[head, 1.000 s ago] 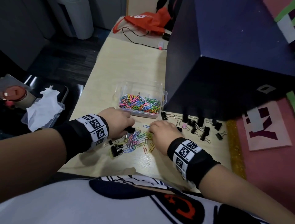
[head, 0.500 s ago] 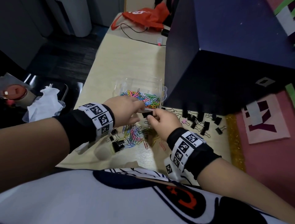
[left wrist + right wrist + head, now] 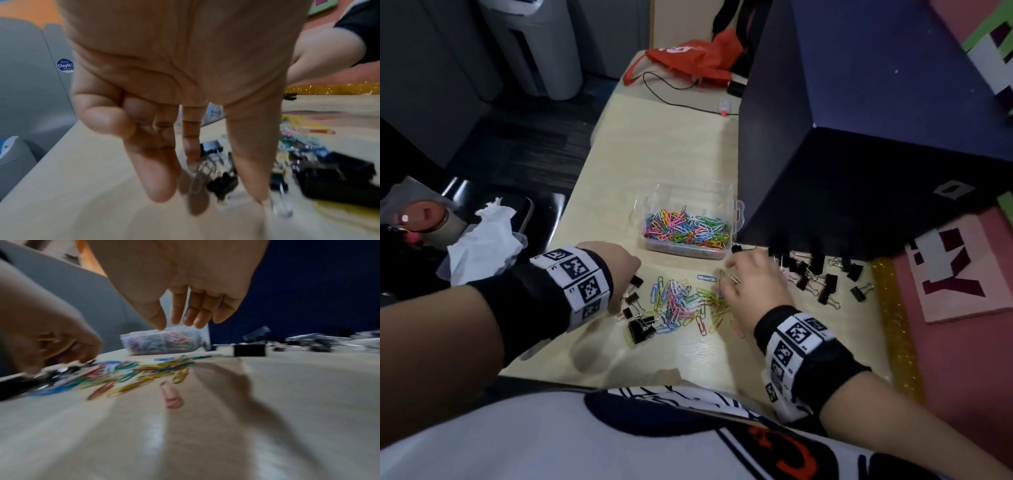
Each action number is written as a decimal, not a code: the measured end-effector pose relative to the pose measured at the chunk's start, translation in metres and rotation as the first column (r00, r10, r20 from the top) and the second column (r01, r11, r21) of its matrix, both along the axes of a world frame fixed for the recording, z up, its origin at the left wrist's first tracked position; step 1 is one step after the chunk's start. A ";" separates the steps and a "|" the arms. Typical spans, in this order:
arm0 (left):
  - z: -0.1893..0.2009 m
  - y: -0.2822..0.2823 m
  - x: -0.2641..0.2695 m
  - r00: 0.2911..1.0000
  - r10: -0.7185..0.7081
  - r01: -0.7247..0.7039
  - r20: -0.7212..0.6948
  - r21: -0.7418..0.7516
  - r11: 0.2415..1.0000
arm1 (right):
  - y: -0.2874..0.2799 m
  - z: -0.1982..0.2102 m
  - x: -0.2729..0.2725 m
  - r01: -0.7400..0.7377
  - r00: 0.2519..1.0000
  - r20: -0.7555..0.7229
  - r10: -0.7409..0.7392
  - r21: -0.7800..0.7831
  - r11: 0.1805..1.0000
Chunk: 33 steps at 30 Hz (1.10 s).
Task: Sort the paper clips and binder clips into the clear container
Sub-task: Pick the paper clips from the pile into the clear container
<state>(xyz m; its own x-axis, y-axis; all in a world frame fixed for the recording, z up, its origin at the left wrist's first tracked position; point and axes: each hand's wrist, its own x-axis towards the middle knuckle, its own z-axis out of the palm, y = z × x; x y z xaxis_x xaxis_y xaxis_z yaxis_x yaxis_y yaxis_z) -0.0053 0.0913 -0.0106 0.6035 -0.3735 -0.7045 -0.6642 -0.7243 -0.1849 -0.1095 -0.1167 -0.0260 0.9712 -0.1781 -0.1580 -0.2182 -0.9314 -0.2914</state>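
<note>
Though blurry, container long axis approx. L-R, opening up.

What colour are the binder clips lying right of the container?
Black bodies with silver wire handles: the binder clips beside the clear container, best in the head view.

Orange bag, dark blue box, perhaps crumpled tissue.

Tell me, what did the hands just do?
Both hands dropped from beside the clear plastic container back to the table. The left hand now reaches the small black binder clips left of the colourful paper-clip pile; the right hand spreads open over the pile's right edge. The black binder clip they held between them is in neither hand. Container and pile stayed put.
</note>
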 end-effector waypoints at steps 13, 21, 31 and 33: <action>-0.014 0.016 0.000 0.991 0.117 -0.109 0.057 -0.137 0.985 | 0.079 -0.007 0.009 -0.855 0.519 -0.211 0.828 -0.125 0.504; -0.011 0.015 -0.001 0.993 0.092 -0.080 0.077 -0.144 0.986 | 0.070 -0.016 0.003 -0.750 0.660 0.029 0.751 -0.034 0.660; 0.026 -0.021 0.008 0.997 -0.031 0.046 0.074 -0.199 0.979 | 0.024 0.000 -0.012 -0.170 0.982 0.154 0.111 0.450 0.877; 0.026 -0.033 0.009 0.998 -0.049 0.054 0.026 -0.280 0.958 | 0.012 0.001 -0.016 -0.061 0.992 0.129 -0.002 0.484 0.873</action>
